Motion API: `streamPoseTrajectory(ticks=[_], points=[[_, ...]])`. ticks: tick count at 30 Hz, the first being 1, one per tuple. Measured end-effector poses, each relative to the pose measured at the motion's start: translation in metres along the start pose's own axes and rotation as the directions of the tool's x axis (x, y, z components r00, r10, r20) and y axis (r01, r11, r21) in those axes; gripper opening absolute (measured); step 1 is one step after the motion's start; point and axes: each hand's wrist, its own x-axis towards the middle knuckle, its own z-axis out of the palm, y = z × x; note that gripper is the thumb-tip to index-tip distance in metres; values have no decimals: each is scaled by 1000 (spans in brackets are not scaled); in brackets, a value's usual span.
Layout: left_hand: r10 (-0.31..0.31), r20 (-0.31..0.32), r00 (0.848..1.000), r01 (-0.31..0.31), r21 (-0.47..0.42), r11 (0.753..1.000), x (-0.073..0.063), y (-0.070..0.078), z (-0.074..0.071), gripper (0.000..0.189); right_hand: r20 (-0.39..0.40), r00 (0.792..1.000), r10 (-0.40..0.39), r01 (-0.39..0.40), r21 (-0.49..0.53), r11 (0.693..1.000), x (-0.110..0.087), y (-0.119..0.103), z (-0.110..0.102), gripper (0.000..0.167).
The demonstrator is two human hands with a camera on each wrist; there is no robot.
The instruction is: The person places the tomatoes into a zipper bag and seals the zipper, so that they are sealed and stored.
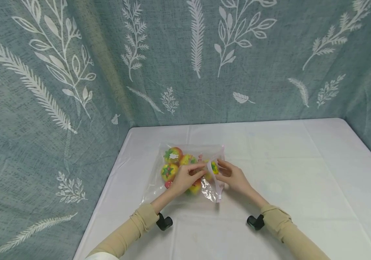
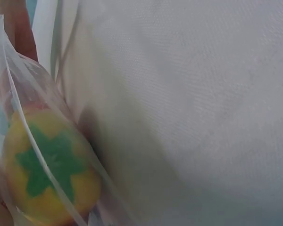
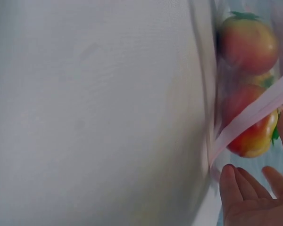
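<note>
A clear zip bag (image 1: 153,184) with a pale pink zip edge (image 3: 247,115) lies on the table, holding several red-and-yellow tomatoes (image 1: 169,172) with green star-shaped tops. My left hand (image 1: 185,177) reaches across the bag and pinches its film near the mouth, thumb against fingers. Just right of the zip edge, my right hand (image 1: 235,177) has its fingers and thumb spread about the mouth. One tomato (image 1: 214,168) shows there between the two hands. In the right wrist view, the right fingertips (image 3: 228,174) stand below this tomato. The left wrist view shows another tomato (image 2: 54,160) behind the film.
A white cloth covers the table (image 1: 289,173). Blue-green curtains (image 1: 179,65) with white leaf prints hang behind it and along both sides. Black wrist cameras (image 1: 164,221) sit by the rolled tan sleeves (image 1: 276,220).
</note>
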Motion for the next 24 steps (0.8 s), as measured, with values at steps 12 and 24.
streamPoseTrajectory(ticks=[12, 24], points=[[102, 28, 994, -104, 93, 990, -1, 1, -1, 30, 3, 1000, 3, -3, -32, 999, -7, 1, -12, 68], [250, -30, 968, -240, 193, 951, -18, 31, 3, 31, -45, 998, -54, 51, -58, 997, -7, -7, -43, 61]])
